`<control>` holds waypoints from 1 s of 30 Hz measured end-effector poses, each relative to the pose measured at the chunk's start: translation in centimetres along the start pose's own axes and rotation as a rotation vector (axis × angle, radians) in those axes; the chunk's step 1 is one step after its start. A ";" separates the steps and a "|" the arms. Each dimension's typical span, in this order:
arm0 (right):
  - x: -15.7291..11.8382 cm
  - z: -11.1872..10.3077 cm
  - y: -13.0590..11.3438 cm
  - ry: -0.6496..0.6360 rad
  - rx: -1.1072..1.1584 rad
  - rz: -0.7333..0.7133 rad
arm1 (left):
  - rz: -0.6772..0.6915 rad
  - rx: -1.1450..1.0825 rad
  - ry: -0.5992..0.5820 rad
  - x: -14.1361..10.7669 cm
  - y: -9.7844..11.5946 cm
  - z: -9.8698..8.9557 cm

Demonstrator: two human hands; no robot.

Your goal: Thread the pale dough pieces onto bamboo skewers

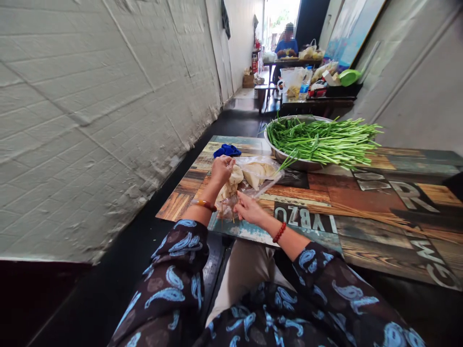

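Observation:
My left hand [222, 169] is closed in a pinch above pale, cream-coloured food [235, 176] near the table's left end. What its fingertips hold is too small to make out. Just to the right and nearer to me, my right hand [249, 209] is closed around a thin wooden skewer [233, 219]. Other thin sticks show beside it, against the food. A clear plastic bag [269, 184] lies open around more of the pale food [256, 173]. Behind my left hand sits a crumpled dark blue cloth-like thing [227, 151].
A metal bowl [277, 153] heaped with long green stalks [325, 140] stands at the back of the wood-patterned table [365, 231]. Loose skewers [376, 213] lie to the right. A wall [108, 106] runs along the left. Farther off, a person [287, 47] sits at another table.

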State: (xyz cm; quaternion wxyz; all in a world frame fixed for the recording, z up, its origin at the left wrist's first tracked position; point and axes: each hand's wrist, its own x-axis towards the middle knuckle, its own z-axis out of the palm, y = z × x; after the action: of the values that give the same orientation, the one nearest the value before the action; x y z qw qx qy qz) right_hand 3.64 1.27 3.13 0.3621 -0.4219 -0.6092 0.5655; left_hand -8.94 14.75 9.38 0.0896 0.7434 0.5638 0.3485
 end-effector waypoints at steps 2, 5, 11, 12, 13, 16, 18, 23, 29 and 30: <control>0.0 0.0 -0.1 0.006 -0.011 0.021 | -0.025 -0.035 -0.018 0.0 -0.2 0.1; -0.2 -0.4 -0.3 0.017 -0.013 0.057 | -0.062 -0.080 -0.071 -0.3 -0.6 0.0; -1.6 -1.6 -1.3 -0.023 -0.045 0.105 | -0.062 -0.150 -0.042 -1.5 -0.9 -1.4; -1.9 -2.0 -1.3 -0.017 -0.074 0.099 | -0.065 -0.142 -0.020 -1.8 -0.8 -1.7; -2.3 -2.5 -1.3 0.000 -0.107 0.083 | -0.072 -0.120 0.004 -2.2 -0.8 -2.1; -3.5 -4.5 -1.0 0.082 -0.216 -0.040 | -0.066 -0.022 0.058 -3.8 -0.3 -3.0; -4.2 -6.1 -0.7 0.106 -0.302 -0.172 | -0.014 0.045 0.050 -5.1 0.3 -3.4; -3.7 -9.1 -0.8 0.144 -0.587 -0.394 | 0.245 0.144 -0.075 -8.0 3.1 -2.9; -0.1 -11.8 -1.8 0.335 -0.753 -0.372 | 0.474 0.248 -0.345 -9.1 5.6 -1.0; 0.3 -12.2 -1.9 0.355 -0.741 -0.360 | 0.442 0.279 -0.353 -9.2 5.7 -0.8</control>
State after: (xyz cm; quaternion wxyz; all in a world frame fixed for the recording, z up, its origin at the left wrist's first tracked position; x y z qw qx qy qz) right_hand 14.56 6.19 6.19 0.3782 -0.5008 -0.7628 0.1560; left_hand -6.15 4.26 9.14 0.0050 0.9021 0.4067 0.1444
